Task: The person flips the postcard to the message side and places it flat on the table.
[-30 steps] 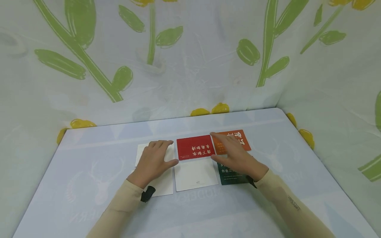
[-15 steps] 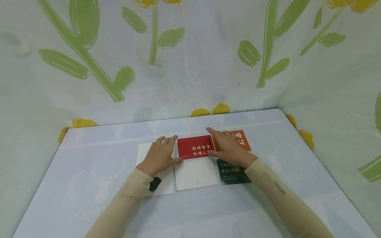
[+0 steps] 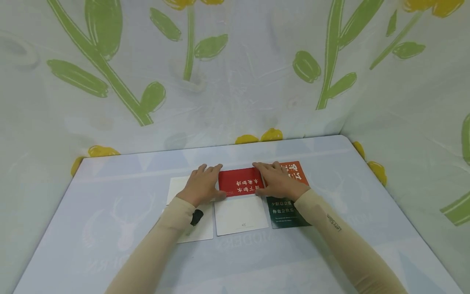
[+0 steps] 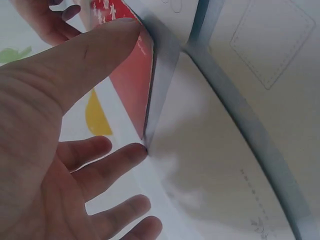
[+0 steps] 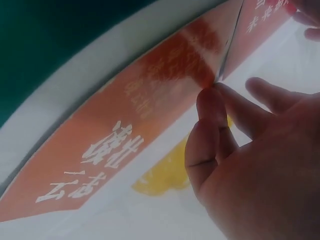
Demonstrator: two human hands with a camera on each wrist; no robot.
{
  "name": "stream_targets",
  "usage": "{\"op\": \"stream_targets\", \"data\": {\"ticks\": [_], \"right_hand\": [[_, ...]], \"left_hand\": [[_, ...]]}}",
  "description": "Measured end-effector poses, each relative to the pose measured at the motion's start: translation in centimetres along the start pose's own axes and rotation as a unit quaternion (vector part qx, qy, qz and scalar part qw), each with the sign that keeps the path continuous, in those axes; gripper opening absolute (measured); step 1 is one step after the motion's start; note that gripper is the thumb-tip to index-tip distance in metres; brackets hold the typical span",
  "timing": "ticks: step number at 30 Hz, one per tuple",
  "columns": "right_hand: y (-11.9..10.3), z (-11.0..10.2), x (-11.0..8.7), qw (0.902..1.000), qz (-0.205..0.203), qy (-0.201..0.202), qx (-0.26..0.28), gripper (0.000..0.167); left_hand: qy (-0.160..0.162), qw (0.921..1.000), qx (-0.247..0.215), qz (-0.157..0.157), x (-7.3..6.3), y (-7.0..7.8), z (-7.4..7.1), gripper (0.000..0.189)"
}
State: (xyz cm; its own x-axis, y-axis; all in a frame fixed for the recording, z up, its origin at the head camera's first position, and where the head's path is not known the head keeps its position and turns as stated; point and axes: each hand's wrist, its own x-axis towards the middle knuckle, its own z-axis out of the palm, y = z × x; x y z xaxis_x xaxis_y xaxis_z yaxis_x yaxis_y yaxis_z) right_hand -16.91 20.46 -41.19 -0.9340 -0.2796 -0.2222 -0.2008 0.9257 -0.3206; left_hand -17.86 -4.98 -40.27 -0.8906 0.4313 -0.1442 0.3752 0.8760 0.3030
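Note:
A red card point(image 3: 240, 182) with white characters lies in the back row, between the two hands. My left hand point(image 3: 201, 185) is at its left edge, thumb at the near corner and fingertips at the far corner. In the left wrist view the thumb lies over the red card's edge point(image 4: 132, 95); the other fingers are spread. My right hand point(image 3: 280, 181) is at the card's right edge, partly over an orange card point(image 3: 296, 172). In the right wrist view its fingertips touch down where the red and orange cards meet. Whether either hand pinches the card is unclear.
Below the red card lies a white card point(image 3: 242, 216), with a dark green card point(image 3: 288, 214) to its right. Two more white cards, one at the near left point(image 3: 203, 228), lie partly under the left arm. A flowered cloth point(image 3: 235, 102) hangs behind the pale table point(image 3: 110, 192).
Both hands have moved inward and lowered to the red card's left and right edges. The left has shifted right, the right hand slightly left. The cards look unmoved.

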Motion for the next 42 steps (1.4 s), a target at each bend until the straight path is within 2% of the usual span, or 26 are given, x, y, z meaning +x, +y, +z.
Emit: {"op": "stream_targets", "data": {"ticks": [13, 23, 27, 31, 36, 42], "right_hand": [[0.0, -0.1, 0.4, 0.9999, -0.003, 0.008, -0.005, 0.099], [0.2, -0.2, -0.1, 0.9995, -0.006, 0.031, 0.004, 0.101], [0.4, -0.3, -0.2, 0.9982, 0.001, 0.060, 0.006, 0.095], [0.7, -0.5, -0.5, 0.9950, 0.021, 0.087, 0.046, 0.087], [0.9, -0.6, -1.1, 0.9902, 0.033, 0.084, 0.106, 0.077], [0.6, -0.5, -1.9, 0.9891, 0.030, 0.082, 0.118, 0.074]], "left_hand": [[0.011, 0.9999, 0.007, 0.003, 0.5, -0.1, 0.4, 0.090], [0.067, 0.9960, 0.052, 0.029, 0.3, 0.3, 0.8, 0.091], [0.076, 0.9950, 0.058, 0.028, 0.0, 0.5, 0.8, 0.090], [0.091, 0.9934, 0.061, 0.034, -0.4, 0.6, 1.0, 0.091], [0.113, 0.9910, 0.056, 0.045, -0.7, 0.6, 1.3, 0.092], [0.133, 0.9888, 0.045, 0.052, -0.8, 0.4, 1.7, 0.093]]}}
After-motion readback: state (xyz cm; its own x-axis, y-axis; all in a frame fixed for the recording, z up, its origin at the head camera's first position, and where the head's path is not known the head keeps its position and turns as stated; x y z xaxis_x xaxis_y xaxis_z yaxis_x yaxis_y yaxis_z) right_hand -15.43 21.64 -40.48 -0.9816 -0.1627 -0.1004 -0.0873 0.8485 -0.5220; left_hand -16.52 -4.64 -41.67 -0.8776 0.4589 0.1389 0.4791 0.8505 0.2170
